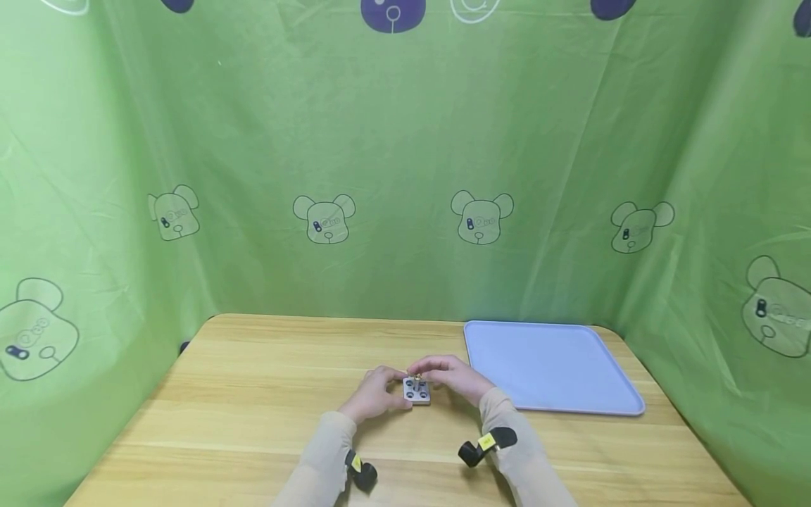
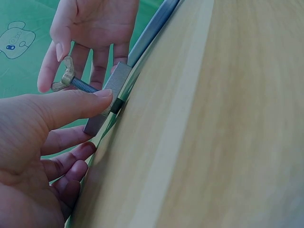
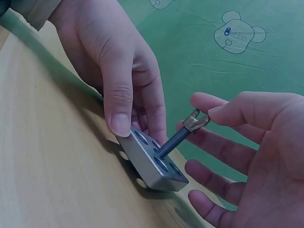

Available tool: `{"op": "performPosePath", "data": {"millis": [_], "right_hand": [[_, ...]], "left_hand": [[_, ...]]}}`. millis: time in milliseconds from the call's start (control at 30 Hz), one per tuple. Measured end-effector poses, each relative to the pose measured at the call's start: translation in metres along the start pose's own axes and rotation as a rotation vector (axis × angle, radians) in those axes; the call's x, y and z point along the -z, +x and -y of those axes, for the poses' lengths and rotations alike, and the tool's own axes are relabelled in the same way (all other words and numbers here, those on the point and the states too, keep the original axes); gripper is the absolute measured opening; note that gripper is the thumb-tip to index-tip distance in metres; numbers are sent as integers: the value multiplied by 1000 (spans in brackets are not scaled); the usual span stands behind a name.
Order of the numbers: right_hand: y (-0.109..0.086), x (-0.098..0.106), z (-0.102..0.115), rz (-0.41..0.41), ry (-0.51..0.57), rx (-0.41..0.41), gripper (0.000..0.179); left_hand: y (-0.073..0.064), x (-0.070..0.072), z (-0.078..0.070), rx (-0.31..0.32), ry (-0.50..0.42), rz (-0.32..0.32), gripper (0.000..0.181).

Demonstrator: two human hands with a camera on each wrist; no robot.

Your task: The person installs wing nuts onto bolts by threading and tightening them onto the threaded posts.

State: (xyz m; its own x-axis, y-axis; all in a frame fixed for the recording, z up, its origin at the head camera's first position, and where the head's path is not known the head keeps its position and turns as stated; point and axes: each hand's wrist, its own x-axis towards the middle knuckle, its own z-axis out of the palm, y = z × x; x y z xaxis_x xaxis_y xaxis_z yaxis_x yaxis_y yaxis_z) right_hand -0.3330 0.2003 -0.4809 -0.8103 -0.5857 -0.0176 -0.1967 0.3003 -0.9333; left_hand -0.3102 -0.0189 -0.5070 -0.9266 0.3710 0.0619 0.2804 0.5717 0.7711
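My left hand (image 1: 375, 396) grips a small grey metal block (image 3: 151, 164) by its side, thumb on one edge and fingers on the other. Round recessed holes show in the block's face. A threaded wing screw (image 3: 176, 140) with a brass-coloured winged head stands up from the middle of that face. My right hand (image 1: 457, 376) is at its head, thumb and index finger at the wings while the other fingers spread loosely beside it. From the left wrist view, the screw's thread (image 2: 83, 85) shows between the wings and the block, its lower end hidden by the left thumb.
A light blue tray (image 1: 551, 366) lies at the right rear of the wooden table (image 1: 253, 422), just beyond my right forearm. Green curtains (image 1: 393, 141) with bear-head prints enclose the back and sides. Both sleeves carry black wrist devices with yellow labels.
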Motion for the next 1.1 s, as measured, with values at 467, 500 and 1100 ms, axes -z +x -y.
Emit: {"op": "performPosePath", "data": {"millis": [467, 500, 1100], "right_hand": [[5, -4, -2, -91, 10, 10, 31], [6, -5, -2, -100, 5, 7, 30], [6, -5, -4, -33, -54, 107, 46]], "left_hand": [[1, 0, 0, -7, 11, -8, 58], [1, 0, 0, -7, 13, -7, 58], [2, 0, 2, -12, -3, -7, 57]]}}
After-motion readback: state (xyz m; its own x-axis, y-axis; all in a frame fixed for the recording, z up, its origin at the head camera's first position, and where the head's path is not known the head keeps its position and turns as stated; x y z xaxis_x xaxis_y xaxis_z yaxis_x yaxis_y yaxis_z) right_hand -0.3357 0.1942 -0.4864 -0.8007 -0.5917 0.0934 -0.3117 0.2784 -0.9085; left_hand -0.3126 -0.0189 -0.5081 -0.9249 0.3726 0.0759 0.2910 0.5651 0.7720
